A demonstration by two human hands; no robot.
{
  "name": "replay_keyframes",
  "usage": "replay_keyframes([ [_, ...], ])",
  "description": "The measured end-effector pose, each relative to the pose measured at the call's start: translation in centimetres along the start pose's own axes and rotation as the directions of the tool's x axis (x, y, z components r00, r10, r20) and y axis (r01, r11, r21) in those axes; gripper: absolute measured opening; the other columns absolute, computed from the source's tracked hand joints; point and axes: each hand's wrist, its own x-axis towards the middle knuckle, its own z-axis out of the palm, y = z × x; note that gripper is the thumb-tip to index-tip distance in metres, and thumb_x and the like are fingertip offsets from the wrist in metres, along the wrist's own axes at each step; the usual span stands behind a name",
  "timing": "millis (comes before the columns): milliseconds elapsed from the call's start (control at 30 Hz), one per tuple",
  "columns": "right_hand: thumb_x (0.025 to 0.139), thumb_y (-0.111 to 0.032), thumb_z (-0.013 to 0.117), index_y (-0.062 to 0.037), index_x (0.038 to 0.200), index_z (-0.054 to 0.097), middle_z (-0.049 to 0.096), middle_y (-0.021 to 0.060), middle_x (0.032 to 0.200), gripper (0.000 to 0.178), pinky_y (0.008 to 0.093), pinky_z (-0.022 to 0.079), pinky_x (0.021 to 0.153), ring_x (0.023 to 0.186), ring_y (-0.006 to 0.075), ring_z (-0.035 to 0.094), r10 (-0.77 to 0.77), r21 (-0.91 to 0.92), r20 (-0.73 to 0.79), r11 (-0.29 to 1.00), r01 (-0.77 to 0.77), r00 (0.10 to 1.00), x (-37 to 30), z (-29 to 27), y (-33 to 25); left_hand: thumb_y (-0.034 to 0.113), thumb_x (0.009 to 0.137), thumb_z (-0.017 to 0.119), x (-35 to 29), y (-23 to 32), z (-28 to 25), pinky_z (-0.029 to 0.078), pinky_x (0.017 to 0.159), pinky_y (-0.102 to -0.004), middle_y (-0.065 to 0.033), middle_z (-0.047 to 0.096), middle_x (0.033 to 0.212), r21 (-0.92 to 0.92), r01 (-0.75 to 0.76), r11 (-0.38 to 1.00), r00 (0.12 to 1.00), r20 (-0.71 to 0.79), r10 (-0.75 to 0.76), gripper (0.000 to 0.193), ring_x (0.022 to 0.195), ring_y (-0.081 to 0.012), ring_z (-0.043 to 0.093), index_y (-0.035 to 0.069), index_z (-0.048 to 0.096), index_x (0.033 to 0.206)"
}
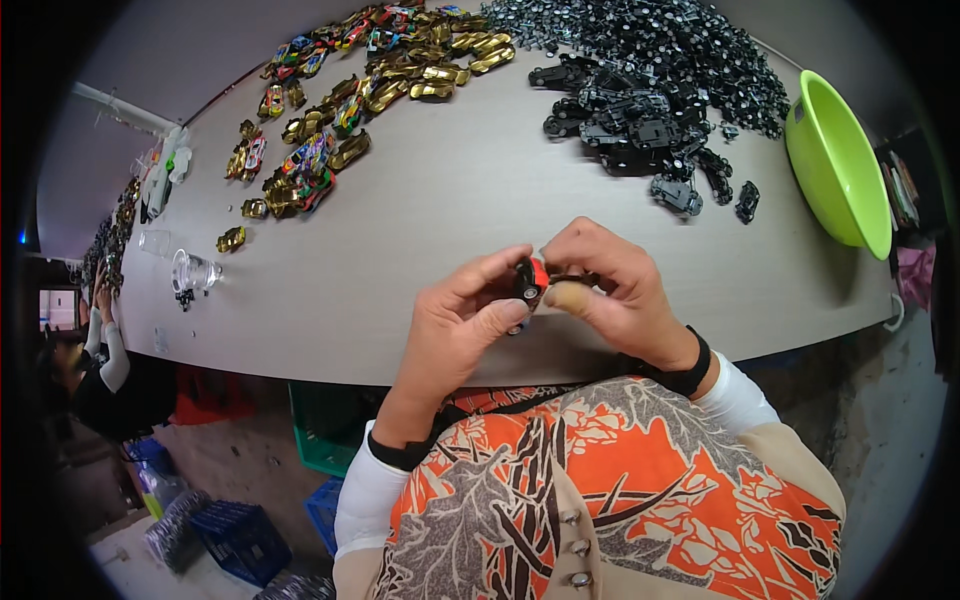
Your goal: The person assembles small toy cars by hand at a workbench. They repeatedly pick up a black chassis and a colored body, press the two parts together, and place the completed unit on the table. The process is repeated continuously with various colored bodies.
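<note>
Over the near edge of the table my two hands meet around a small toy car (529, 279), red and black with a grey wheel showing. My left hand (462, 315) is closed on the car, thumb and fingers pinching its side. Against the car's other end, my right hand (608, 290) pinches a small dark piece (575, 277), partly hidden by the fingers; I cannot make out its kind. Gold and multicoloured car bodies (300, 175) lie in a loose pile to the left. Black car chassis (630, 115) are heaped beyond my right hand.
A lime-green basin (835, 160) leans at the right edge. Small wheeled parts (690, 45) form a mound at the back. A clear plastic cup (195, 270) lies tipped at the left. Another person (105, 370) works at the far left. Below the table are a green crate (320, 425) and a blue crate (240, 540).
</note>
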Motion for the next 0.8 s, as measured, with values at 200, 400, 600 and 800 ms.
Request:
replay_keyframes([
  [200,0.083,-0.001,0.052,0.0003,0.084,0.056,0.052,0.0013,0.081,0.004,0.0188,0.04,0.05,0.059,0.0053,0.051,0.33,0.471,0.181,0.798,-0.376,0.926,-0.3,-1.7,0.0,0.008,0.078,0.066,0.2,-0.3,-0.5,0.05,0.059,-0.0242,-0.0036,0.058,0.084,-0.254,0.173,0.952,0.985,0.057,-0.164,0.026,0.07,-0.0125,0.06,0.001,0.059,0.102],
  [400,0.082,-0.003,0.056,-0.0004,0.084,0.058,0.053,0.0002,0.077,0.004,0.0189,0.041,0.051,0.061,0.0051,0.052,0.392,0.387,0.301,0.783,-0.487,0.87,-0.2,-1.5,0.0,0.009,0.08,0.064,0.2,-0.2,-0.5,0.042,0.055,-0.0181,0.0009,0.057,0.077,-0.187,0.302,0.935,0.952,0.117,-0.284,0.02,0.064,-0.0055,0.053,0.002,0.06,0.098],
  [600,0.079,0.0,0.057,-0.0002,0.085,0.059,0.055,0.0029,0.075,0.006,0.0229,0.041,0.051,0.061,0.0077,0.053,0.5,0.188,0.305,0.802,-0.566,0.81,0.0,-1.1,-0.3,0.005,0.08,0.06,0.1,-0.1,0.2,0.041,0.064,-0.0209,0.0023,0.056,0.074,0.095,0.156,0.983,0.985,0.057,-0.162,0.014,0.071,-0.0046,0.049,-0.001,0.06,0.092],
  [800,0.076,0.003,0.057,0.0023,0.083,0.057,0.057,0.0114,0.07,0.007,0.0292,0.041,0.052,0.058,0.015,0.053,0.269,-0.156,0.138,0.956,-0.248,0.953,-0.9,0.3,1.4,0.0,0.079,0.058,0.4,-1.0,0.9,0.041,0.062,-0.0209,0.0008,0.056,0.074,0.251,0.117,0.961,0.993,-0.016,-0.117,0.01,0.07,-0.005,0.049,-0.002,0.06,0.089],
])
